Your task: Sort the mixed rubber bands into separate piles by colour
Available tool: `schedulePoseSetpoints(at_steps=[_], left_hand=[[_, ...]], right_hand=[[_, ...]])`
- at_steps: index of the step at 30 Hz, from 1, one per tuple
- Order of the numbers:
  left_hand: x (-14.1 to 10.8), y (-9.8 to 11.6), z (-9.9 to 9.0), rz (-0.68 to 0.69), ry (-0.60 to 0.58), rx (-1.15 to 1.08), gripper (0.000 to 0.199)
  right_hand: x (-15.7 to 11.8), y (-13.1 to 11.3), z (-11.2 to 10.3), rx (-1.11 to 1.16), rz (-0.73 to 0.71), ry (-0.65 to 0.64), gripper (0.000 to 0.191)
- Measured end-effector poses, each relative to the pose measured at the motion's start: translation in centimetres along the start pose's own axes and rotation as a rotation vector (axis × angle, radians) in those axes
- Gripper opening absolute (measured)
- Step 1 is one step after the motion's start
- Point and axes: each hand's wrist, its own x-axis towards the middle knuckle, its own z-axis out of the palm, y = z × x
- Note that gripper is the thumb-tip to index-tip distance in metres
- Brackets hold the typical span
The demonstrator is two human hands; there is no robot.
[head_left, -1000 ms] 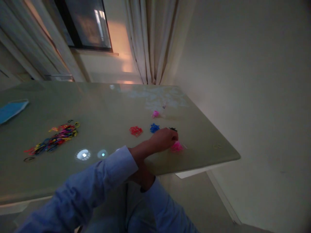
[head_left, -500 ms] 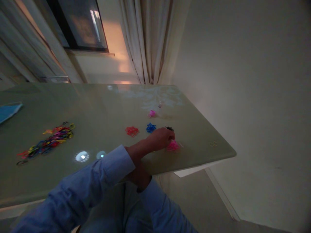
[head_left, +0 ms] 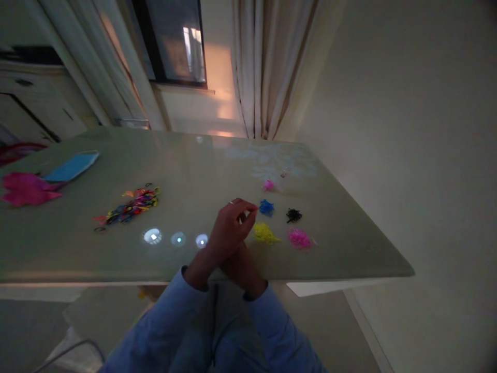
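Observation:
My left hand [head_left: 232, 228] is held above the glossy table, left of the blue and yellow piles. Its thumb and forefinger are pinched together; anything between them is too small to make out. Under the left wrist lies my right hand [head_left: 241, 268], its fingers hidden. Small bands are sorted by colour: a blue pile [head_left: 266, 207], a yellow pile [head_left: 264, 233], a black pile [head_left: 294, 215] and a pink pile [head_left: 298, 238]. Further left is a mixed pile of coloured bands [head_left: 132, 206]. The red pile seen earlier is hidden behind my left hand.
A small bright pink bundle [head_left: 267, 185] sits behind the blue pile, near a small clear item [head_left: 284, 172]. At the far left are a blue face mask [head_left: 73, 166] and a pink cloth-like thing [head_left: 29, 189]. A wall [head_left: 435, 155] stands on the right.
My left hand has moved left from above the black and pink piles, uncovering them and the yellow pile. My view has turned left, bringing the pink cloth-like thing into sight.

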Motion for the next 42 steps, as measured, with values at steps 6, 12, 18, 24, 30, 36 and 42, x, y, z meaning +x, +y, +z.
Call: schedulePoseSetpoints(at_steps=[6,12,18,24,30,36,42], left_hand=[[-6.2,-6.0,-7.7,-0.266,0.243,0.217,0.018],[-9.6,-9.9,-12.5,-0.295,0.269,0.466,0.021],[-9.9,-10.7,-12.9,-0.318,0.186,0.387,0.018],[-10.1,-10.5,-12.8,-0.341,0.148,0.356,0.018],[-10.3,-10.2,-12.9,-0.353,0.138,0.374,0.020],[-10.3,-10.3,-12.8,-0.358,0.124,0.390,0.020],[-10.3,-10.3,-12.6,-0.373,0.145,0.384,0.020]], right_hand=[[0.0,-1.9,-1.3,0.049,0.000,0.074,0.014],[0.3,-1.9,-1.7,0.000,0.010,0.041,0.014],[1.5,-2.4,-2.0,-0.090,0.105,-0.048,0.017],[6.7,-5.0,-0.1,-0.118,0.066,-0.156,0.024],[15.5,-7.4,5.8,-0.213,-0.133,-0.271,0.022],[22.2,-6.7,10.9,-0.502,-0.232,-0.347,0.026],[23.9,-5.5,12.0,-0.566,-0.254,-0.439,0.020]])
